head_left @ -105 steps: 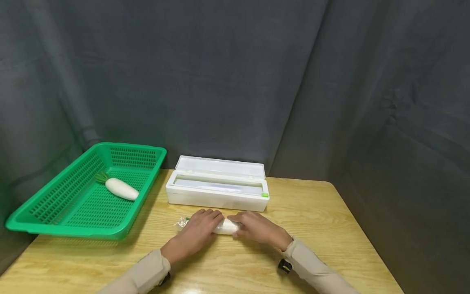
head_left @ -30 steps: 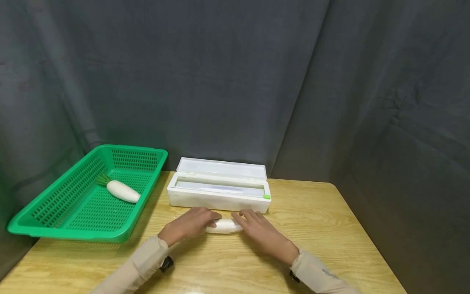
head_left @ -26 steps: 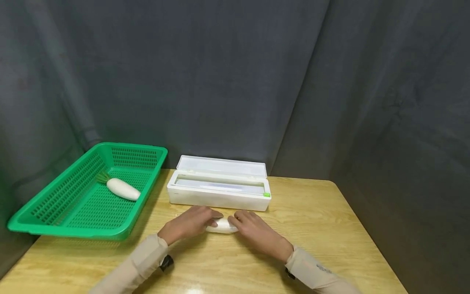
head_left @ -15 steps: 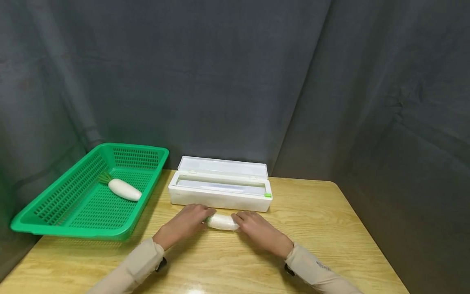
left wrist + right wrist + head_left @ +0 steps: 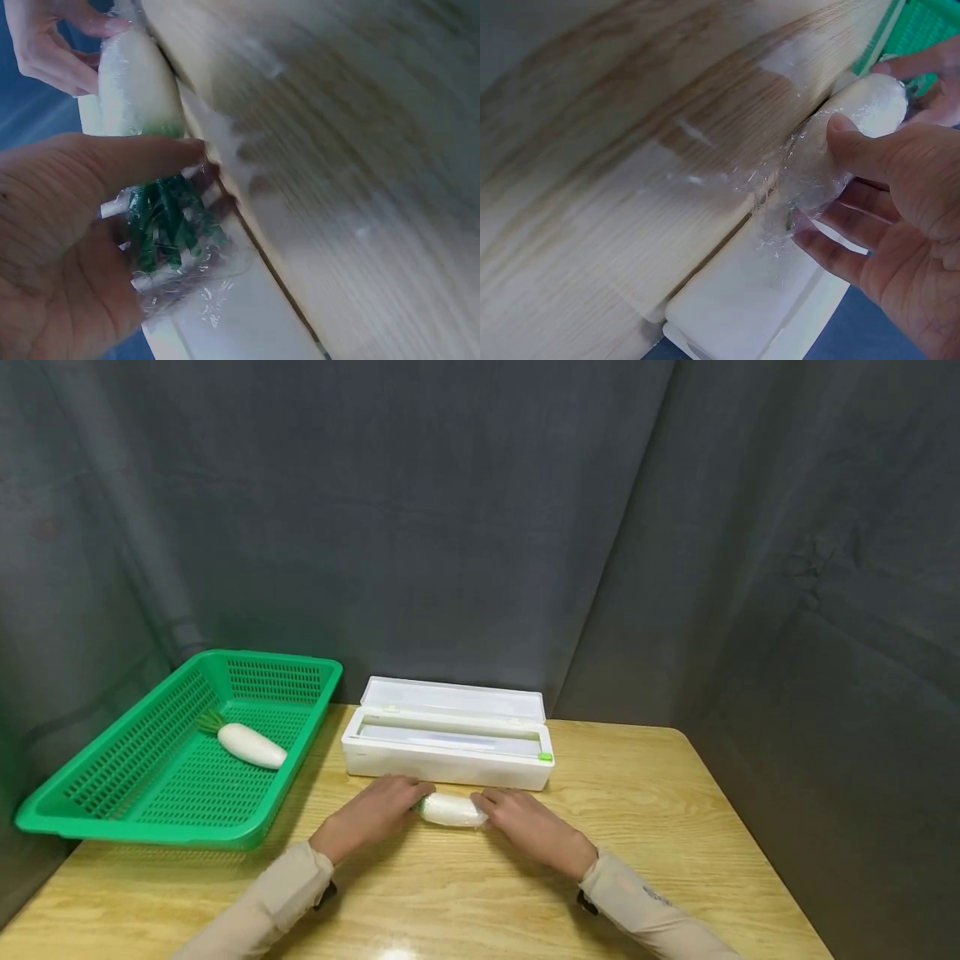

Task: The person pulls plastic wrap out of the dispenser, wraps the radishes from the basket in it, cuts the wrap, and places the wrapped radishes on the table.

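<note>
A white daikon radish (image 5: 452, 811) wrapped in clear plastic film lies crosswise between both hands, just in front of the white box. My left hand (image 5: 377, 811) grips its leafy end; in the left wrist view the thumb crosses the base of the green stems (image 5: 166, 225), which show through crumpled film. With thumb and fingers, my right hand (image 5: 529, 828) holds the tapered end, where loose film (image 5: 780, 191) sticks out past the fingers in the right wrist view. Whether the radish touches the table I cannot tell.
Behind the hands stands a white cling film dispenser box (image 5: 448, 767), its lid raised and a green slider (image 5: 545, 757) at its right end. A green basket (image 5: 247, 837) on the left holds an unwrapped daikon radish (image 5: 251, 746). Dark curtains (image 5: 465, 527) surround the wooden table (image 5: 637, 827).
Both hands have shifted from the radish's top and sides out to its two ends. The wrapped radish sits slightly nearer the box, with more of its middle visible.
</note>
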Demonstrator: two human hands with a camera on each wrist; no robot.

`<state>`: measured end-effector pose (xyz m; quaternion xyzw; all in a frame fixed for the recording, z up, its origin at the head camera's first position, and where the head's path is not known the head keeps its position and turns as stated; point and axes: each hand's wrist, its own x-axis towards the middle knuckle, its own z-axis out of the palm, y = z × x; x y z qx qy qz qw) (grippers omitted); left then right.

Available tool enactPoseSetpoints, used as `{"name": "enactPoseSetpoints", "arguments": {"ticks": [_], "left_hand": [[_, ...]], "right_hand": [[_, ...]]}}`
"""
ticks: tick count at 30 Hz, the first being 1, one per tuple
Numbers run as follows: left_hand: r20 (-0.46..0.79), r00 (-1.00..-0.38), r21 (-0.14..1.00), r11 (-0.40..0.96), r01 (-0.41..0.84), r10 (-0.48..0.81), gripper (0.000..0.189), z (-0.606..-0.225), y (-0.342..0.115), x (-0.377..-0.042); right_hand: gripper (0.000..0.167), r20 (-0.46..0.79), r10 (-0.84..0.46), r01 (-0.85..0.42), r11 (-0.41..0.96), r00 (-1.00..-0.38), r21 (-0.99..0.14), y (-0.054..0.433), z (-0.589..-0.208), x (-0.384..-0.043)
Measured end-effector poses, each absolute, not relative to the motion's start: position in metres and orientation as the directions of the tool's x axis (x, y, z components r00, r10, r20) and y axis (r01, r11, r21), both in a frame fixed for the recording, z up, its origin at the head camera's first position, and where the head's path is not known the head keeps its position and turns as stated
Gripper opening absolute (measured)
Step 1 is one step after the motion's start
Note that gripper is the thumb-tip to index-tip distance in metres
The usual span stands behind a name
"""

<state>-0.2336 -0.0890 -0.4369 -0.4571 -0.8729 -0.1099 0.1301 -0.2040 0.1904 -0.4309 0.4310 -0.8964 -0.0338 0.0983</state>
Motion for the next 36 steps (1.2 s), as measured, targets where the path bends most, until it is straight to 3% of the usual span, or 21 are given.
{"name": "enactPoseSetpoints", "arguments": {"ticks": [8, 16, 23, 28, 31, 36], "left_hand": [[0.289, -0.626, 0.1, 0.628, 0.772, 0.724, 0.029, -0.451, -0.092, -0.238], [0.256, -0.631, 0.101, 0.628, 0.771, 0.733, 0.029, -0.455, -0.089, -0.242], [0.296, -0.614, 0.077, 0.622, 0.779, 0.732, 0.027, -0.451, -0.09, -0.238], [0.294, -0.705, 0.048, 0.727, 0.685, 0.645, 0.051, -0.433, -0.095, -0.234], [0.272, -0.752, 0.021, 0.778, 0.628, 0.6, 0.05, -0.424, -0.097, -0.231], [0.308, -0.694, 0.093, 0.706, 0.702, 0.65, 0.036, -0.425, -0.106, -0.227]], "right_hand": [[0.04, 0.135, -0.775, -0.773, 0.629, -0.617, 0.08, 0.192, -0.435, -0.205], [0.045, 0.098, -0.751, -0.756, 0.654, -0.653, -0.022, 0.195, -0.435, -0.205], [0.046, 0.089, -0.748, -0.752, 0.659, -0.658, -0.02, 0.196, -0.434, -0.204], [0.046, 0.103, -0.754, -0.76, 0.649, -0.649, -0.035, 0.196, -0.433, -0.208], [0.044, 0.109, -0.755, -0.762, 0.647, -0.647, -0.039, 0.196, -0.43, -0.209], [0.038, 0.105, -0.757, -0.763, 0.644, -0.645, -0.05, 0.195, -0.428, -0.208]]}}
